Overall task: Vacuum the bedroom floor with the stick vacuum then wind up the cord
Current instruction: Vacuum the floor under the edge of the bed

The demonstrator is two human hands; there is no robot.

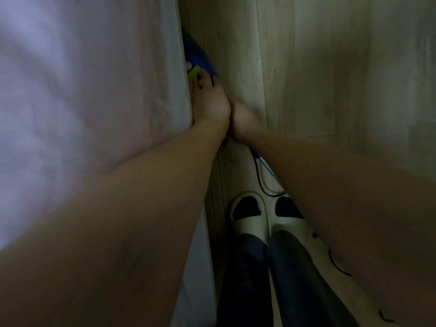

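A pale lilac-pink bedsheet (77, 90) fills the left side of the view, wrinkled and blurred, draped over a bed whose white side panel (186, 109) drops straight down to the floor. The left forearm crosses over the sheet's edge and hides much of that panel. The left hand (208, 102) reaches into the narrow gap beside the bed, its dark-nailed fingers stretched forward and resting on the blue-purple plastic body of the stick vacuum (200, 59) — an open grip, pressing rather than curling. Just under the fingertips sits a small yellow-green patch (195, 72) on the vacuum, with a round pale button beside it; any label there is too blurred to read. The right hand (244, 119) lies touching the left one, turned knuckles-up over the vacuum's stick; whether its grip is clenched on the stick cannot be told, since the fingers are hidden beneath it. Below the hands a thin blue section of the stick (259, 159) shows, and a black cord (262, 182) loops on the floor beside it — more of the cord appears along the right forearm's edge. Two cream slip-on shoes (250, 208) with dark trouser legs stand close together below. The pale wood-plank floor (330, 67) covers the right side, dimly lit
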